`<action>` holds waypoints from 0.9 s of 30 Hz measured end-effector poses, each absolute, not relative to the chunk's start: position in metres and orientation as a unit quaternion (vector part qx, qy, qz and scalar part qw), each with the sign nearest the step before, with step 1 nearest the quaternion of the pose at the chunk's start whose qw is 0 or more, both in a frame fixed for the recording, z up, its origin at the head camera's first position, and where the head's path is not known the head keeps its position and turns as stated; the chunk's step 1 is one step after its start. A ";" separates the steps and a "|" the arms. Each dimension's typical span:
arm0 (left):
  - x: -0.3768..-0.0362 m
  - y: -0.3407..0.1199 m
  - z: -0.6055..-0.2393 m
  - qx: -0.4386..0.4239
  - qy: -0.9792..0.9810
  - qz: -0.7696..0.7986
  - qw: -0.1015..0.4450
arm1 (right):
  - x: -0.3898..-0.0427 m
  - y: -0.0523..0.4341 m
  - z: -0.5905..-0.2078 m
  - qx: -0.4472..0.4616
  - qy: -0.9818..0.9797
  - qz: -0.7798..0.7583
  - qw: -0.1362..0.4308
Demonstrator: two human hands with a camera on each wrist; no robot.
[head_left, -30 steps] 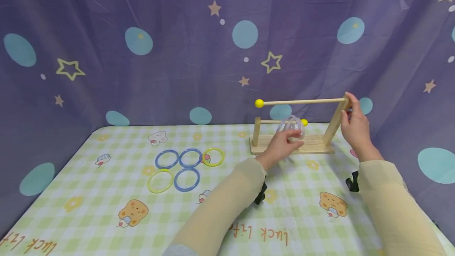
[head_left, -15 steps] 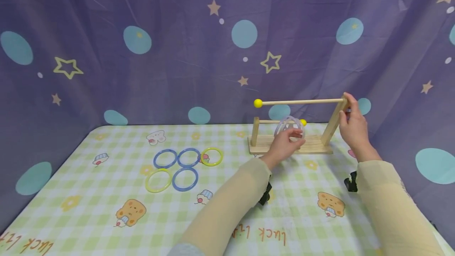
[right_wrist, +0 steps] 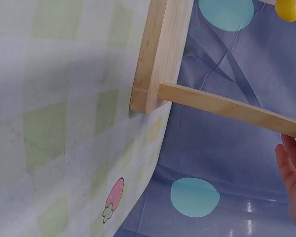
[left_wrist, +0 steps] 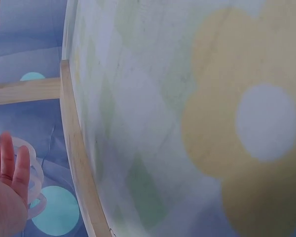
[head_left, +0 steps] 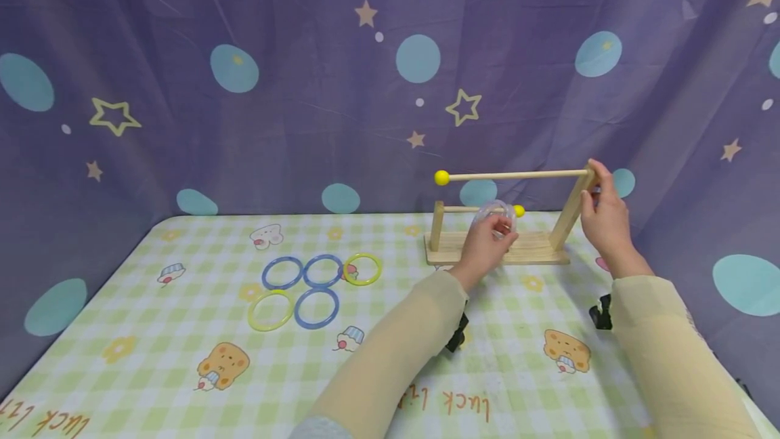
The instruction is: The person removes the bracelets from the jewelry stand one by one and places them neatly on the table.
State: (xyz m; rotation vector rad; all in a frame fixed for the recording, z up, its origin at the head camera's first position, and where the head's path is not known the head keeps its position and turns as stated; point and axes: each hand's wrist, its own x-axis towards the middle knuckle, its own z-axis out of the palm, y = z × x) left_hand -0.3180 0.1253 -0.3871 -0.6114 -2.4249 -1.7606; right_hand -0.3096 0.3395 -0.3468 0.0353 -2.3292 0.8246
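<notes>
A wooden ring-toss style stand [head_left: 530, 249] has two posts, each with a horizontal rod tipped by a yellow ball. Several translucent pale rings [head_left: 493, 208] hang around the lower rod. My left hand [head_left: 485, 246] holds these rings between thumb and fingers, in front of the base. In the left wrist view the rings [left_wrist: 37, 182] show behind the fingers. My right hand [head_left: 606, 219] grips the top of the tall right post [head_left: 569, 215], thumb in front. The right wrist view catches only part of that hand at the post [right_wrist: 227, 108].
On the table's left half lie three blue rings [head_left: 317, 307] and two yellow rings [head_left: 271, 310], flat on the checked cloth [head_left: 152, 317]. A purple curtain [head_left: 292, 141] stands right behind the table's far edge. Black straps [head_left: 602, 314] show by the wrists.
The pale rings on the lower rod have bunched closer together, and the left hand's fingers have drawn in on them. My right hand stays on the post.
</notes>
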 end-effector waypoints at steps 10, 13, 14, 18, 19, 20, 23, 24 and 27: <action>-0.319 0.125 -0.381 -0.213 -0.762 -0.612 0.014 | -0.310 0.339 -0.346 0.013 -0.890 0.315 0.329; -0.319 0.125 -0.379 -0.222 -0.759 -0.612 0.014 | -0.310 0.339 -0.346 0.016 -0.889 0.316 0.330; -0.319 0.126 -0.379 -0.225 -0.759 -0.611 0.015 | -0.310 0.338 -0.346 0.016 -0.889 0.316 0.331; -0.320 0.127 -0.377 -0.235 -0.758 -0.609 0.019 | -0.310 0.339 -0.346 0.018 -0.888 0.316 0.334; -0.320 0.127 -0.377 -0.237 -0.759 -0.606 0.019 | -0.310 0.339 -0.347 0.018 -0.888 0.315 0.334; -0.319 0.128 -0.377 -0.239 -0.760 -0.604 0.018 | -0.310 0.339 -0.347 0.017 -0.888 0.315 0.334; -0.318 0.128 -0.377 -0.245 -0.758 -0.604 0.012 | -0.309 0.339 -0.346 0.017 -0.889 0.315 0.332; -0.317 0.127 -0.377 -0.249 -0.754 -0.608 0.008 | -0.309 0.339 -0.346 0.017 -0.890 0.315 0.331; -0.314 0.124 -0.375 -0.261 -0.740 -0.620 -0.001 | -0.309 0.338 -0.346 0.016 -0.891 0.314 0.328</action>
